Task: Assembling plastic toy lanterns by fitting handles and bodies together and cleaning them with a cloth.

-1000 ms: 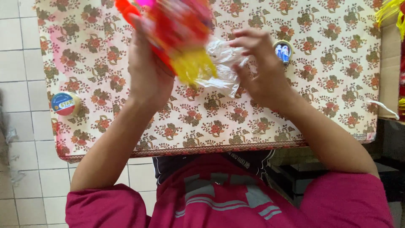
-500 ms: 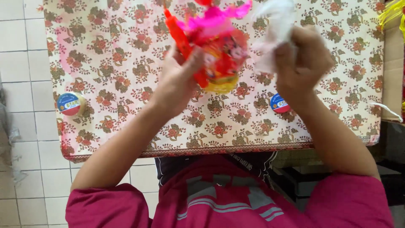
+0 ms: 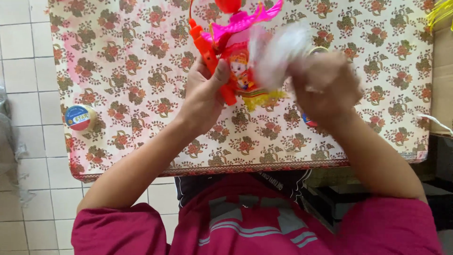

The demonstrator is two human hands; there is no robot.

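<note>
My left hand (image 3: 203,94) grips a small toy lantern (image 3: 236,66) by its orange handle; the lantern is red and pink with a cartoon figure and a yellow fringe at the bottom. My right hand (image 3: 325,87) is closed around a clear crinkled plastic wrapper (image 3: 281,49), blurred by motion, right beside the lantern. Both hands are raised above a table covered with a floral-patterned cloth (image 3: 141,71).
A roll of tape with a blue and red label (image 3: 79,118) lies near the table's left edge. Another round roll (image 3: 309,120) peeks out under my right wrist. White floor tiles (image 3: 23,61) lie to the left, yellow fringe (image 3: 441,12) and cardboard at the far right.
The lantern has turned upright with its handle in my left hand. My right hand moved the plastic wrapper from the lantern's lower side up to its right side.
</note>
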